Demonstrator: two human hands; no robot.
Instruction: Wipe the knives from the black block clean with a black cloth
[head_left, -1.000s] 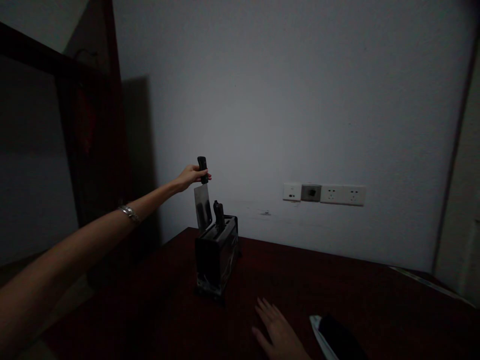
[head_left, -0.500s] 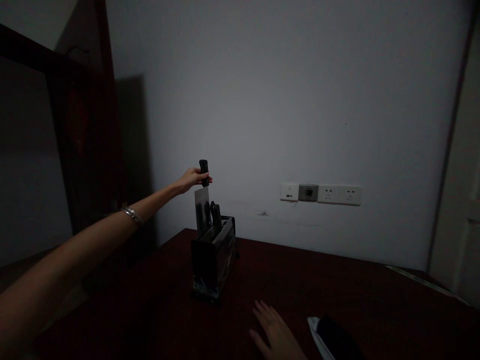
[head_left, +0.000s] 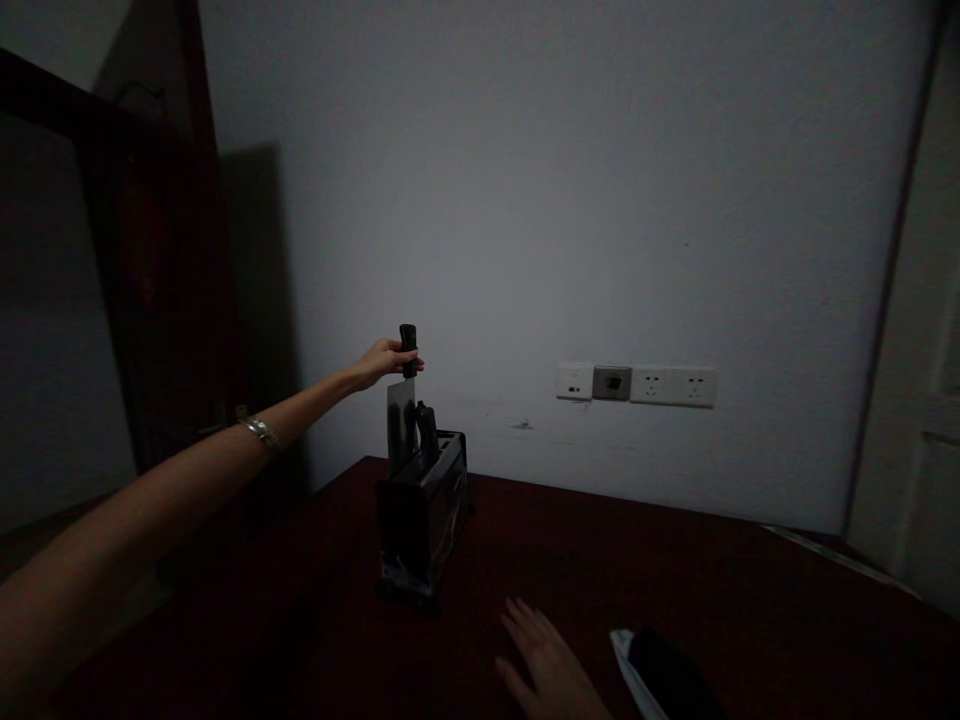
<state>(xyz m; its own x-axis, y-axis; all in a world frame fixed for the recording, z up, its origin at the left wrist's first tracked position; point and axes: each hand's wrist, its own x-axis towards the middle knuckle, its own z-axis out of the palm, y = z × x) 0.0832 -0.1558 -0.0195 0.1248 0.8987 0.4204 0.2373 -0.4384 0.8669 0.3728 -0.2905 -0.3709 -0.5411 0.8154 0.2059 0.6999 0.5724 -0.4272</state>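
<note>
My left hand (head_left: pixel 385 362) is closed around the black handle of a cleaver (head_left: pixel 401 425). Its broad blade hangs upright, with the lower end at or in the top of a black knife block (head_left: pixel 409 520). Another black-handled knife (head_left: pixel 427 432) stands in the block, close to the cleaver; its blade is hidden. My right hand (head_left: pixel 544 655) lies near the table's front with fingers stretched out and nothing in them. To its right is a dark thing with a pale edge (head_left: pixel 637 670), cut off by the frame and too dim to name.
The dark red table (head_left: pixel 600 560) reaches back to a pale wall. White sockets (head_left: pixel 675 386) and a grey switch plate (head_left: pixel 612 383) sit on the wall. A door frame stands at the left, and a flat strip (head_left: pixel 832 560) lies along the table's back right.
The whole view has shifted slightly. My left hand still holds the cleaver at about the same height over the block, and my right hand has stayed on the table.
</note>
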